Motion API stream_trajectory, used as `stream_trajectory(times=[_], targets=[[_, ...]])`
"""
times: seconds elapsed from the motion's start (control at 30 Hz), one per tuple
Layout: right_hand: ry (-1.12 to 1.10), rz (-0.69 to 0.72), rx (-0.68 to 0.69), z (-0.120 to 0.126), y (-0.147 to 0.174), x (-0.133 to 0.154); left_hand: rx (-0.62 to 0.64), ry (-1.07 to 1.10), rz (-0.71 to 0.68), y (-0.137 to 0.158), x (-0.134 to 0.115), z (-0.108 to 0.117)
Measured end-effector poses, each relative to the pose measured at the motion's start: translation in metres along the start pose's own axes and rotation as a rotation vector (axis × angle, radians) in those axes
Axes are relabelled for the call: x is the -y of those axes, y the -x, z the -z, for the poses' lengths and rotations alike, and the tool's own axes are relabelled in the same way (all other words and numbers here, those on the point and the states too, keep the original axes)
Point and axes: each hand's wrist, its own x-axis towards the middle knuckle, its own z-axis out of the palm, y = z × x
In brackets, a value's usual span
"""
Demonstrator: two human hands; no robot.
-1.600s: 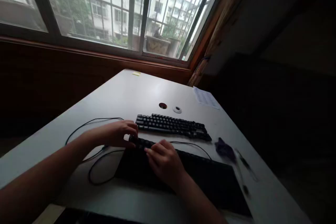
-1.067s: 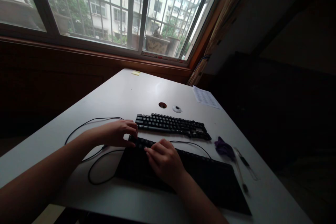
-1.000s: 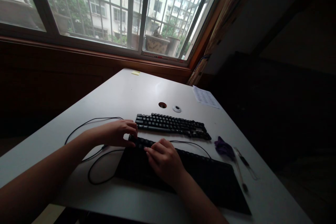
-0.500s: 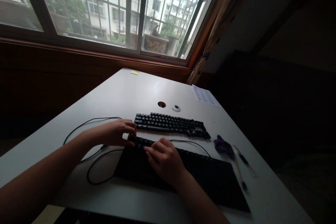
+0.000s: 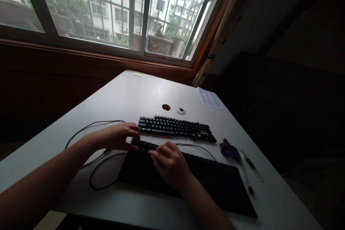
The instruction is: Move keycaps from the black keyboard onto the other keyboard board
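A white desk (image 5: 129, 97) stands below a barred window (image 5: 136, 14) in a dim room, the black keyboard (image 5: 215, 179) lying at its near side and a second set of keycaps (image 5: 172, 125) just beyond. The left hand (image 5: 122, 134) curls thumb and fingers, nearly closed, about the keyboard's far left corner; the right hand (image 5: 171, 165) bunches its fingertips at the far edge, and whether it grips anything cannot be told. Print on the paper (image 5: 211, 99) is too small to read.

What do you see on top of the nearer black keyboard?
Black keycaps line the far edge of this keyboard, with the left hand and right hand at them. Whatever the hands cover cannot be seen.
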Motion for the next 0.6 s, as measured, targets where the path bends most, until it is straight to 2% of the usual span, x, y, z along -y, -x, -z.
stream_trajectory(times=[0.27,0.47,0.6], targets=[[-0.053,-0.094,-0.111,0.018,-0.007,-0.005,-0.032,-0.004,-0.015,-0.001,-0.003,0.0],[0.046,-0.07,0.03,0.039,-0.03,-0.036,-0.012,-0.034,-0.003,0.0,-0.004,0.001],[0.164,-0.15,0.104,0.043,-0.062,-0.072,-0.022,-0.031,-0.011,-0.002,-0.008,0.002]])
